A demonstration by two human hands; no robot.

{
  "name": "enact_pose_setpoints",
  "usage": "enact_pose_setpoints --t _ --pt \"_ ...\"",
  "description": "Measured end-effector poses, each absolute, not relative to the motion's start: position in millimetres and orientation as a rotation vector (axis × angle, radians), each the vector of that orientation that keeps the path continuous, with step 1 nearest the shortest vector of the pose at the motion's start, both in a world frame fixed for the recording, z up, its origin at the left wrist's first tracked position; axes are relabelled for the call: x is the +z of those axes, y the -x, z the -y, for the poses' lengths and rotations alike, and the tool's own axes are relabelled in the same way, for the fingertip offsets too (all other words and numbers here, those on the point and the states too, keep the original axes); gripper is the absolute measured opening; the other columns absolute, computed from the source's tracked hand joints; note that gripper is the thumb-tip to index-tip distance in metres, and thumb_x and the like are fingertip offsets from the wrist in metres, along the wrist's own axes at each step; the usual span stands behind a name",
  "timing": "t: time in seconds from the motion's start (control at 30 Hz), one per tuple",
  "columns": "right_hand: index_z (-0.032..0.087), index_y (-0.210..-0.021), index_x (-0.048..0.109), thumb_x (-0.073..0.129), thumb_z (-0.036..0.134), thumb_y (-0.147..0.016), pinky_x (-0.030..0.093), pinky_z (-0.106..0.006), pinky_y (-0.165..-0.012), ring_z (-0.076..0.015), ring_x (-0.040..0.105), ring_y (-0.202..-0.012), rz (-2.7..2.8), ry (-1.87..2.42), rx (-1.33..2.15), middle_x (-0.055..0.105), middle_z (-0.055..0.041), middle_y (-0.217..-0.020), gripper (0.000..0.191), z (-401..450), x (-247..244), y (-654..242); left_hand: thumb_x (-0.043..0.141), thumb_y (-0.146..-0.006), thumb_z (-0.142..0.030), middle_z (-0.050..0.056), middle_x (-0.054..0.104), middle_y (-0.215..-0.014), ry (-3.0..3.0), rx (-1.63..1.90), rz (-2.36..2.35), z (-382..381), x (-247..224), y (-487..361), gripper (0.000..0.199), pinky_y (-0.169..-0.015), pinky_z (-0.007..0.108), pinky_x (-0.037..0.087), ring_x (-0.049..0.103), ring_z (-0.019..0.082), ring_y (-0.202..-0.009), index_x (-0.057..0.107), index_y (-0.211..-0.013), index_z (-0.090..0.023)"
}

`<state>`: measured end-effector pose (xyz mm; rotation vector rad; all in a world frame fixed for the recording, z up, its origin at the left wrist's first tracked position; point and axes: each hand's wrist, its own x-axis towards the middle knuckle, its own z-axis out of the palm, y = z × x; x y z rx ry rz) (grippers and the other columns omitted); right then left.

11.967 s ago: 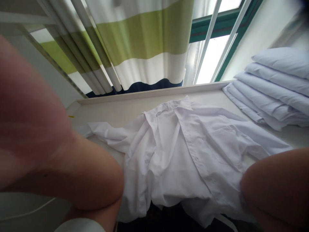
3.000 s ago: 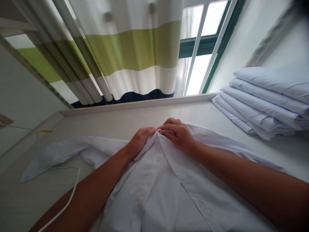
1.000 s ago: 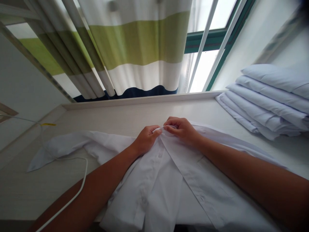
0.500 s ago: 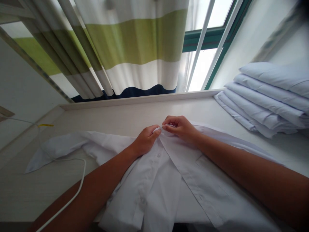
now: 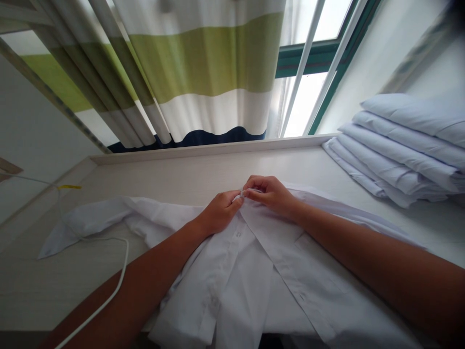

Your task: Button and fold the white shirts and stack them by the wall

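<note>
A white button-front shirt lies spread over the table, its collar end away from me and its lower part hanging toward the near edge. The front hangs open below the collar, with a button showing on the left front panel. My left hand pinches the shirt at the top of that panel. Right beside it, fingertips nearly touching, my right hand pinches the top of the right front panel. Exactly what sits between the fingertips is hidden. One sleeve stretches out to the left.
Folded white shirts are stacked at the right back of the pale table. A white cable crosses the left sleeve and passes over my left forearm. Behind a low raised edge hang striped curtains by a barred window.
Both hands stay at the collar and have shifted only slightly, the fingertips drawing a little closer together. The rest of the shirt lies as before.
</note>
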<state>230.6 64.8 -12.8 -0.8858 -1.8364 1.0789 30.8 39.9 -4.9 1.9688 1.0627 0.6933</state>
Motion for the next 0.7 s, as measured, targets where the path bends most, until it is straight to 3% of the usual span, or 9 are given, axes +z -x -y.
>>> enact_pose_setpoints --t 0.3,0.43,0.7 --pt "0.018 -0.088 0.071 0.069 0.042 -0.087 0.045 -0.028 -0.07 -0.0144 0.057 -0.075 1.728 0.823 1.335 0.067 -0.001 -0.082 0.024 -63.3 -12.5 -232.0 0.043 -0.099 -0.043 0.0 0.062 -0.08 -1.842 0.718 -0.989 -41.0 -6.8 -29.5 0.034 -0.073 0.028 0.042 0.054 0.017 -0.077 0.063 -0.09 -0.016" --pt "0.022 -0.096 0.064 0.077 0.039 -0.081 0.041 -0.025 -0.062 -0.012 0.053 -0.067 1.578 0.777 1.432 0.064 0.0026 -0.079 0.027 -64.0 -14.0 -229.5 0.043 -0.099 -0.042 0.0 0.062 -0.081 -1.902 0.713 -1.01 -39.7 -6.3 -30.5 0.033 -0.073 0.028 0.041 0.054 0.017 -0.078 0.062 -0.09 -0.016" --pt "0.019 -0.086 0.063 0.073 0.027 -0.081 0.039 -0.025 -0.065 -0.0119 0.054 -0.071 1.54 0.766 1.507 0.062 0.0015 -0.08 0.014 -59.5 -10.2 -226.3 0.043 -0.1 -0.041 0.001 0.063 -0.083 -1.97 0.681 -1.026 -36.4 -4.1 -32.5 0.032 -0.074 0.029 0.042 0.056 0.018 -0.079 0.062 -0.093 -0.017"
